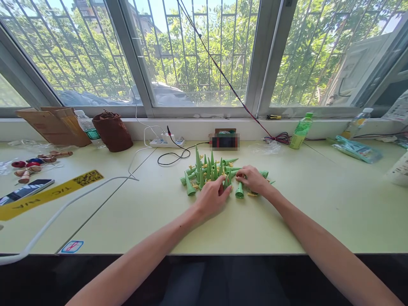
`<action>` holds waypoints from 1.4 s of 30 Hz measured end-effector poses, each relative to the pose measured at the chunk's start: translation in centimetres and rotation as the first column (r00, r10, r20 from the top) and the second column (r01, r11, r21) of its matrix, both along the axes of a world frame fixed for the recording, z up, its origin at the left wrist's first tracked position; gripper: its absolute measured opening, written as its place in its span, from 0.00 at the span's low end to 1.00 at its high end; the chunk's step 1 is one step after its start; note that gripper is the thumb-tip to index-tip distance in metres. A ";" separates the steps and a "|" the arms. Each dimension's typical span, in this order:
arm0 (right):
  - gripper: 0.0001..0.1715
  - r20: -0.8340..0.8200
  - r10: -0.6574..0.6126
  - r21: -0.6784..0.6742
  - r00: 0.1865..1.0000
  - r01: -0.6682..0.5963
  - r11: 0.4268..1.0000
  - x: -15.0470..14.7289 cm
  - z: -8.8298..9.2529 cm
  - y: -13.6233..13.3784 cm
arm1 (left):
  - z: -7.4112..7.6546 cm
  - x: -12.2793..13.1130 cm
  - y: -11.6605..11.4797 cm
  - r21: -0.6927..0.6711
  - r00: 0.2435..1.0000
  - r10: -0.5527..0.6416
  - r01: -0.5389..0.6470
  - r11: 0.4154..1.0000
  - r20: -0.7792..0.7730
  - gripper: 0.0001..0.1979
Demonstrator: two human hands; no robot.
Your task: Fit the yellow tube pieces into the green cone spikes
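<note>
In the head view, the green cones point(190, 187) sat in a cluster on the desk point(153, 229). Several stood upright while others lay sideways, with yellow pieces point(253, 194) loose among them (many half hidden), so the work looked only partly done. The left hand point(213, 196) curved beside the standing cones, the right hand point(253, 178) bent its fingers narrowly over a lying one; whether either gripped anything, I couldn't tell.
</note>
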State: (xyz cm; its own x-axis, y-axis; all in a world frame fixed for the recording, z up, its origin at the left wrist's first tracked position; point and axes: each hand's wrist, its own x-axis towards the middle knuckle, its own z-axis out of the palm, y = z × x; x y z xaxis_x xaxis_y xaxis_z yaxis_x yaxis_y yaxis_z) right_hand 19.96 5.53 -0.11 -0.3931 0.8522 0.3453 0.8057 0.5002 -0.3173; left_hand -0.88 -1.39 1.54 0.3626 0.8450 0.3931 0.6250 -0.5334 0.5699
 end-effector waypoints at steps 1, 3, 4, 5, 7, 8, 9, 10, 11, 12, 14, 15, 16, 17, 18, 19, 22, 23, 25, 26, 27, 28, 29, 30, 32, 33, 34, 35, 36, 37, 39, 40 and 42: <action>0.06 0.001 -0.004 -0.003 1.000 0.004 1.000 0.0 0.0 0.0 | 0.0 0.0 0.0 0.001 1.000 -0.001 0.001 1.000 0.001 0.08; 0.06 0.001 -0.011 -0.004 1.000 0.011 1.000 -0.1 0.0 0.0 | 0.1 0.0 0.0 0.001 1.000 -0.005 0.005 1.000 0.003 0.07; 0.06 -0.001 -0.014 -0.001 1.000 0.014 1.000 -0.1 0.0 0.0 | 0.1 0.0 -0.1 -0.001 1.000 -0.007 0.007 1.000 0.004 0.07; 0.06 -0.001 -0.016 0.002 1.000 0.016 1.000 -0.2 0.0 0.0 | 0.1 0.0 -0.1 -0.002 1.000 -0.011 0.011 1.000 0.004 0.07; 0.06 -0.002 -0.018 0.008 1.000 0.018 1.000 -0.2 -0.1 -0.1 | 0.1 0.0 0.0 -0.004 1.000 -0.016 0.016 1.000 0.003 0.07; 0.07 -0.003 -0.018 0.009 1.000 0.018 1.000 -0.2 -0.1 -0.1 | 0.1 -0.1 0.0 -0.003 1.000 -0.017 0.017 1.000 0.001 0.07; 0.07 -0.003 -0.017 0.011 1.000 0.017 1.000 -0.3 -0.1 -0.1 | 0.1 -0.1 0.0 -0.002 1.000 -0.018 0.018 1.000 0.000 0.06; 0.08 -0.005 -0.015 0.012 1.000 0.015 1.000 -0.3 -0.1 -0.1 | 0.1 -0.1 0.0 0.000 1.000 -0.017 0.017 1.000 -0.002 0.07; 0.08 -0.009 -0.011 0.015 1.000 0.012 1.000 -0.3 -0.1 -0.1 | 0.1 -0.1 0.0 0.002 1.000 -0.015 0.015 1.000 -0.004 0.07; 0.08 -0.014 -0.008 0.019 1.000 0.009 1.000 -0.3 -0.1 -0.1 | 0.1 -0.1 0.1 0.004 1.000 -0.012 0.012 1.000 -0.006 0.07; 0.08 -0.028 -0.005 0.031 1.000 0.006 0.999 -0.3 0.0 -0.1 | 0.1 -0.1 0.1 0.005 1.000 -0.011 0.011 1.000 -0.009 0.07; 0.08 -0.036 -0.006 0.039 0.999 0.007 0.999 -0.3 0.0 -0.1 | 0.1 -0.2 0.1 0.004 1.000 -0.013 0.014 1.000 -0.010 0.07; 0.08 -0.044 -0.007 0.046 0.999 0.009 0.999 -0.3 0.0 -0.1 | 0.1 -0.2 0.1 0.002 1.000 -0.018 0.018 1.000 -0.011 0.07; 0.07 -0.053 -0.007 0.053 0.999 0.010 0.999 -0.3 -0.1 -0.1 | 0.1 -0.2 0.1 0.002 1.000 -0.022 0.022 1.000 -0.013 0.08; 0.07 -0.062 -0.006 0.058 0.998 0.010 0.998 -0.3 -0.1 -0.1 | 0.1 -0.2 0.1 0.004 1.000 -0.025 0.025 1.000 -0.015 0.08; 0.07 -0.071 -0.004 0.064 0.998 0.008 0.998 -0.2 -0.1 -0.1 | 0.0 -0.2 0.1 0.008 1.000 -0.026 0.026 1.000 -0.016 0.09; 0.07 -0.095 0.003 0.078 0.995 0.004 0.997 -0.1 -0.2 0.0 | -0.2 -0.2 0.2 0.025 1.000 -0.023 0.023 0.999 -0.013 0.12; 0.08 -0.108 0.003 0.084 0.994 0.006 0.996 -0.1 -0.2 0.0 | -0.2 -0.2 0.3 0.030 1.000 -0.019 0.019 0.999 -0.009 0.12; 0.09 -0.141 -0.002 0.103 0.990 0.017 0.995 -0.1 -0.1 -0.1 | -0.3 -0.2 0.3 0.034 1.000 -0.016 0.016 0.999 0.002 0.13; 0.09 -0.163 -0.009 0.112 0.987 0.027 0.993 -0.1 0.0 -0.1 | -0.4 -0.2 0.3 0.034 1.000 -0.016 0.016 0.999 0.005 0.14; 0.09 -0.187 -0.019 0.120 0.982 0.042 0.992 -0.1 0.0 -0.2 | -0.4 -0.2 0.4 0.034 1.000 -0.017 0.017 0.999 0.008 0.14; 0.09 -0.213 -0.030 0.126 0.976 0.058 0.990 -0.2 0.1 -0.2 | -0.4 -0.2 0.4 0.034 1.000 -0.019 0.018 0.999 0.010 0.14; 0.09 -0.240 -0.040 0.130 0.970 0.073 0.989 -0.3 0.2 -0.3 | -0.4 -0.2 0.4 0.035 1.000 -0.020 0.020 0.999 0.011 0.14; 0.09 -0.267 -0.048 0.131 0.962 0.086 0.988 -0.4 0.3 -0.4 | -0.4 -0.2 0.4 0.037 1.000 -0.021 0.020 0.999 0.012 0.14; 0.10 -0.319 -0.061 0.127 0.946 0.106 0.986 -0.6 0.5 -0.6 | -0.3 -0.2 0.4 0.036 1.000 -0.023 0.023 0.999 0.015 0.13; 0.11 -0.341 -0.066 0.124 0.938 0.115 0.986 -0.8 0.5 -0.7 | -0.3 -0.3 0.4 0.034 1.000 -0.026 0.026 0.999 0.013 0.13; 0.12 -0.363 -0.072 0.120 0.929 0.123 0.985 -0.9 0.6 -0.8 | -0.3 -0.3 0.4 0.032 1.000 -0.028 0.027 0.999 0.011 0.13; 0.12 -0.384 -0.077 0.113 0.920 0.129 0.985 -1.1 0.7 -0.9 | -0.3 -0.3 0.4 0.031 1.000 -0.028 0.028 0.999 0.008 0.13; 0.13 -0.407 -0.079 0.103 0.910 0.132 0.986 -1.2 0.8 -1.1 | -0.3 -0.3 0.4 0.033 1.000 -0.027 0.027 0.999 0.004 0.13; 0.13 -0.431 -0.078 0.090 0.899 0.129 0.988 -1.3 0.9 -1.2 | -0.3 -0.3 0.4 0.035 1.000 -0.027 0.027 0.999 -0.003 0.13; 0.14 -0.479 -0.066 0.063 0.875 0.110 0.992 -1.5 1.2 -1.6 | -0.4 -0.3 0.4 0.038 0.999 -0.025 0.026 0.999 -0.022 0.13; 0.15 -0.498 -0.058 0.056 0.865 0.099 0.993 -1.6 1.4 -1.8 | -0.4 -0.3 0.4 0.037 0.999 -0.025 0.026 0.999 -0.035 0.12; 0.15 -0.519 -0.042 0.063 0.854 0.087 0.994 -1.9 1.6 -2.2 | -0.4 -0.4 0.4 0.031 0.997 -0.025 0.028 0.999 -0.067 0.12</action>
State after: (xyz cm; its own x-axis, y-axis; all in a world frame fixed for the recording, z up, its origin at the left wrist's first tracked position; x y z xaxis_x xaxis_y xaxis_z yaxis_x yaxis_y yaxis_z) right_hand 18.10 3.30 1.52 -0.0843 0.8296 0.5520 0.5688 0.4949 -0.6569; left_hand -1.25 -0.96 1.16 0.4111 0.8220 0.3942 0.6466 -0.5677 0.5095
